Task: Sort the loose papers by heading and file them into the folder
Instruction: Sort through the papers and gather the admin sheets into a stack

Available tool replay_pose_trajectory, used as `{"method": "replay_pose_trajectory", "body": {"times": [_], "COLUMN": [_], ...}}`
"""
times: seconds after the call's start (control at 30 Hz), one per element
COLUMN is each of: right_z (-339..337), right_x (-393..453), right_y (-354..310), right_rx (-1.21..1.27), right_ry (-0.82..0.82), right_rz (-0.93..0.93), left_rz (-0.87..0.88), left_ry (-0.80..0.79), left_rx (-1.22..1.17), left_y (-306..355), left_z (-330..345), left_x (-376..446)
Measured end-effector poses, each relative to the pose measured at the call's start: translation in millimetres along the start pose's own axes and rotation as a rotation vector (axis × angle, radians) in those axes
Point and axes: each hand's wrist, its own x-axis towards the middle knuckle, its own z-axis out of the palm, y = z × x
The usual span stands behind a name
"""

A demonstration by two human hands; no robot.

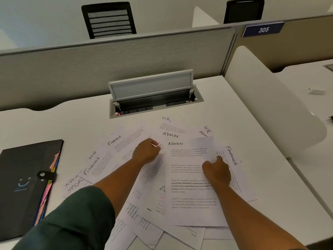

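Loose white papers [129, 141] lie fanned over the white desk, hand-lettered FINANCE, HR, ADMIN and SPORT. On top lies an ADMIN sheet [189, 177]. My left hand [146, 152] has its fingers curled at that sheet's upper left edge and pinches paper there. My right hand [217, 171] grips the sheet's right edge, thumb on top, beside a FINANCE sheet [232, 156]. A black expanding folder [21, 186] with a snap strap and coloured tabs lies closed at the desk's left.
An open cable box [153, 98] with a raised grey lid is sunk into the desk behind the papers. A grey partition [108, 65] runs along the back. A white divider [270, 98] bounds the right side. Two black chairs stand beyond.
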Motion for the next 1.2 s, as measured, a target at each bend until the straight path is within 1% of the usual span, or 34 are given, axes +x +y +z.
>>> {"method": "replay_pose_trajectory", "body": {"times": [0.1, 0.17, 0.33, 0.47, 0.63, 0.73, 0.83, 0.93, 1.03, 1.1, 1.2], "right_z": [1, 4, 9, 16, 22, 25, 25, 22, 19, 17, 13], "right_x": [1, 3, 5, 8, 12, 14, 14, 15, 16, 16, 15], "right_y": [-1, -2, 0, 6, 6, 4, 4, 1, -2, -4, -7], "right_rx": [-0.017, -0.012, -0.082, -0.183, -0.202, -0.201, -0.188, -0.153, -0.089, -0.009, 0.185], "right_ry": [0.041, 0.068, 0.124, 0.145, 0.172, 0.196, 0.205, 0.198, 0.195, 0.188, 0.136], "right_rz": [-0.037, -0.062, -0.153, -0.249, -0.239, -0.227, -0.211, -0.196, -0.180, -0.173, -0.164], "left_rz": [0.063, 0.097, 0.167, 0.199, 0.276, 0.279, 0.278, 0.237, 0.195, 0.213, 0.240], "left_ry": [0.038, 0.037, -0.071, -0.107, -0.109, -0.097, -0.064, -0.076, -0.070, -0.044, -0.019], "left_rx": [-0.047, -0.043, 0.116, 0.247, 0.415, 0.453, 0.402, 0.305, 0.162, 0.067, -0.021], "left_y": [13, 19, 23, 28, 36, 37, 34, 30, 28, 30, 38], "left_z": [6, 11, 16, 15, 13, 10, 8, 3, -5, -12, -23], "left_x": [15, 26, 55, 72, 81, 84, 87, 87, 82, 79, 70]}}
